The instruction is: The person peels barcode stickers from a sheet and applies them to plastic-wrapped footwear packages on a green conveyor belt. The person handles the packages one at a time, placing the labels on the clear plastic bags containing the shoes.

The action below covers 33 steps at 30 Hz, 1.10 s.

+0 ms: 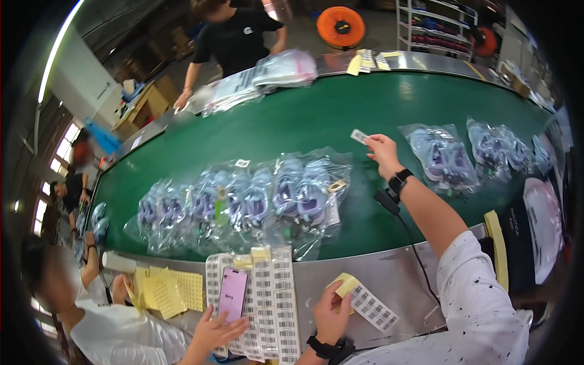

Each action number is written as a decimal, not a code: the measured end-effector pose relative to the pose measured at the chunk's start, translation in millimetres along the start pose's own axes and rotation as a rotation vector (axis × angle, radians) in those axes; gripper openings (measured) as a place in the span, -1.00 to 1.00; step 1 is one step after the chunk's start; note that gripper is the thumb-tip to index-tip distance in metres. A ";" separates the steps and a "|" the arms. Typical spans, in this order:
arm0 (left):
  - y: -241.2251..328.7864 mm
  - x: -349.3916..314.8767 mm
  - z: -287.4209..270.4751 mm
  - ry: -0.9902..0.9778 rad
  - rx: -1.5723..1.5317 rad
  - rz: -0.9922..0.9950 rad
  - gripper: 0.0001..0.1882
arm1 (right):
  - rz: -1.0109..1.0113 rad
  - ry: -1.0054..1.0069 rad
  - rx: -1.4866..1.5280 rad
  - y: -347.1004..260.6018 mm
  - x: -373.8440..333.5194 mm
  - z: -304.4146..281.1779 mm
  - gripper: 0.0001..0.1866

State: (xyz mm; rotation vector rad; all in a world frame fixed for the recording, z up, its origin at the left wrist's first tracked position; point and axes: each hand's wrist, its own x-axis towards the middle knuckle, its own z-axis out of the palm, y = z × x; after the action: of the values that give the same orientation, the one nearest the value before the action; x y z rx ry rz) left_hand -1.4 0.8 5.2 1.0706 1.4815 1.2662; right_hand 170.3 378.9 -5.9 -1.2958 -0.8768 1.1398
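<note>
My right hand (pixel 383 153) reaches over the green conveyor belt, pinching a small white barcode sticker (pixel 359 135) by its edge. Low in the picture, my left hand (pixel 331 311) grips a strip of barcode stickers (pixel 372 307) with a folded yellow backing. Pairs of light blue and purple shoes in clear plastic bags (pixel 304 191) stand in a row on the belt left of my right hand. Another bagged pair of shoes (pixel 443 159) lies just to its right, with more bagged shoes (pixel 499 146) beyond.
A co-worker's hand (pixel 222 331) is beside a pink phone (pixel 232 292) on barcode sheets (pixel 267 304). Yellow sticker sheets (pixel 167 292) lie further left. Across the belt (pixel 377 103), a person (pixel 240 39) stands by stacked plastic bags (pixel 267 79). A black cable (pixel 413 243) hangs near my right forearm.
</note>
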 end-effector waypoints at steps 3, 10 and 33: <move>-1.7 1.0 -0.7 -0.055 0.046 -0.013 -0.65 | 0.269 -0.110 0.026 -6.4 0.7 1.0 -0.83; -1.1 -3.2 -1.3 -0.047 0.080 -0.028 -0.65 | 0.521 -0.277 0.077 6.5 9.7 18.4 -0.84; -7.3 -7.5 22.1 0.015 0.095 0.022 -0.67 | -0.187 -0.216 -1.098 6.7 -22.8 57.7 -0.81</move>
State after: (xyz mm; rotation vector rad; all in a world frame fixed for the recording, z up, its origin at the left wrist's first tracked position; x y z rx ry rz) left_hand 21.3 -2.1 -3.3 1.1441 1.5582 1.2319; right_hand 108.4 371.6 -3.4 -1.8969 -1.8870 0.6202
